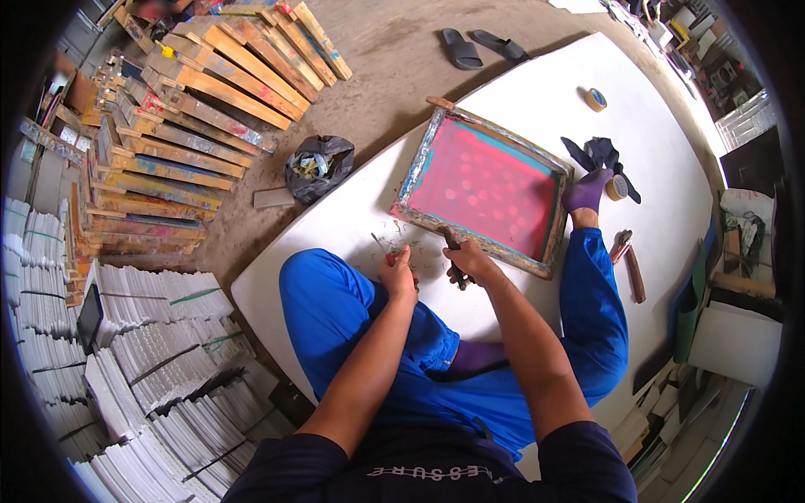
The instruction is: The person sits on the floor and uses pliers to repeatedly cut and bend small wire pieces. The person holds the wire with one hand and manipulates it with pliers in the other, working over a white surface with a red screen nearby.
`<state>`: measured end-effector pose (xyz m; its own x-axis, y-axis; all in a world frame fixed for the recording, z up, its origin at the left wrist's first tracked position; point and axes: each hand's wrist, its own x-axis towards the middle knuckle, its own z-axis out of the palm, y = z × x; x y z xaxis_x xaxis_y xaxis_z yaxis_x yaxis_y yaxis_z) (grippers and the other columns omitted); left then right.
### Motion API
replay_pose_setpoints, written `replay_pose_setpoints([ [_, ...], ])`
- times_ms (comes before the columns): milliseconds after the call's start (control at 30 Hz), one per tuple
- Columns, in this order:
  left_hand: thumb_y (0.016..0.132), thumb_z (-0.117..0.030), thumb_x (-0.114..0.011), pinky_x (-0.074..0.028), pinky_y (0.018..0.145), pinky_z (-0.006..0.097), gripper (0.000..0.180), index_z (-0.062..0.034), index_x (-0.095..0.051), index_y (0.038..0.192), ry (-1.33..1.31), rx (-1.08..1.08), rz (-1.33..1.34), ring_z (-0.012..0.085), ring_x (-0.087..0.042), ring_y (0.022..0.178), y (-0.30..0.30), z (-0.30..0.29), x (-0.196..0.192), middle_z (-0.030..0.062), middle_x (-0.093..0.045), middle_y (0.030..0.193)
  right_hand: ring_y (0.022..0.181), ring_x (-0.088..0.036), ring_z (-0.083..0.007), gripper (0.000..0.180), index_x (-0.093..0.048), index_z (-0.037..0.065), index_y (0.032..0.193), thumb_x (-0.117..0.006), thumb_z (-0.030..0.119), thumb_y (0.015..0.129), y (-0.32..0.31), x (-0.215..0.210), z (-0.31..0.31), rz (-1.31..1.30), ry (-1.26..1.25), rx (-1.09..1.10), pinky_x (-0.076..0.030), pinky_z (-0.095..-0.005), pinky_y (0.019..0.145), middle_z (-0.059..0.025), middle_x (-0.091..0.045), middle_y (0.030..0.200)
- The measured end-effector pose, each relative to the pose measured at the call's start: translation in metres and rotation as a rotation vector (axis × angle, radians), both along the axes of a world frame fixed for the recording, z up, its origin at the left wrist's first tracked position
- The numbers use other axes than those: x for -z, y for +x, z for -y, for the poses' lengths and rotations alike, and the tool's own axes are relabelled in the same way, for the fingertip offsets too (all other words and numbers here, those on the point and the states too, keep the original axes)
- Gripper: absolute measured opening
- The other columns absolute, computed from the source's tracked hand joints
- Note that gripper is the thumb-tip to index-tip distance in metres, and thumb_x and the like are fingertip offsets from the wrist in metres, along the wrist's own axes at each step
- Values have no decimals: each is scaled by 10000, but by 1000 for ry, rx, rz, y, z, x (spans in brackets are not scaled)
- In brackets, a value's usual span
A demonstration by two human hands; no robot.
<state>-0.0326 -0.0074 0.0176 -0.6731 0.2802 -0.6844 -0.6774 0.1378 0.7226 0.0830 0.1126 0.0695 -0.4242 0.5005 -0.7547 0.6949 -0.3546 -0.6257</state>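
Observation:
I sit on a white table in blue trousers, legs bent around a wooden screen-printing frame with a pink-red mesh and paint-stained rails. My right hand is closed on a dark-handled tool at the frame's near rail. My left hand rests fisted on the table just left of it, beside small scraps and staples; what it holds is hidden. My purple-socked foot presses against the frame's right corner.
A tape roll, a dark cloth, pliers and a wooden-handled tool lie on the table. On the floor: stacked wooden frames, a black bag, sandals, bundled white sheets.

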Motion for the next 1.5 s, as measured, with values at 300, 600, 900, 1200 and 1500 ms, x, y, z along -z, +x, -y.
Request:
replay_pose_setpoints([
  [300, 868, -245, -761, -333, 359, 274, 257, -63, -581, 879, 3, -23, -2, 110, -436, 403, 7, -8, -3, 7, -511, 683, 766, -689, -443, 362, -630, -55, 926, -520, 288, 889, 3, 28, 13, 335, 763, -284, -554, -524, 703, -291, -680, 808],
  [600, 897, -272, -735, -346, 389, 270, 234, -128, -551, 880, 125, 60, 229, 96, -437, 418, 3, -5, -11, 4, -526, 748, 764, -681, -449, 341, -629, 4, 950, -527, 327, 913, 12, 42, 31, 309, 846, -210, -545, -539, 714, -285, -674, 777],
  [900, 884, -276, -741, -384, 435, 287, 195, -137, -625, 958, 213, 310, 302, 101, -463, 477, 7, 6, 1, -5, -555, 794, 754, -675, -437, 319, -641, 27, 927, -632, 335, 845, 31, 31, 64, 89, 768, -348, -540, -525, 689, -245, -685, 801],
  [1200, 911, -271, -721, -366, 415, 279, 187, -143, -588, 882, 196, 133, 420, 107, -445, 459, 1, 5, -4, -15, -545, 784, 688, -672, -154, 336, -656, 2, 1014, -660, 320, 907, 39, 40, 45, -157, 239, -285, -536, -311, 589, -85, -686, 798],
  [1500, 901, -270, -717, -380, 445, 290, 177, -157, -597, 965, 21, -54, 160, 105, -448, 503, -5, 7, -5, 3, -538, 859, 819, -719, -261, 489, -540, -11, 1230, -550, 417, 992, 38, 15, 15, -197, -154, 9, -576, -385, 628, -167, -686, 1008],
])
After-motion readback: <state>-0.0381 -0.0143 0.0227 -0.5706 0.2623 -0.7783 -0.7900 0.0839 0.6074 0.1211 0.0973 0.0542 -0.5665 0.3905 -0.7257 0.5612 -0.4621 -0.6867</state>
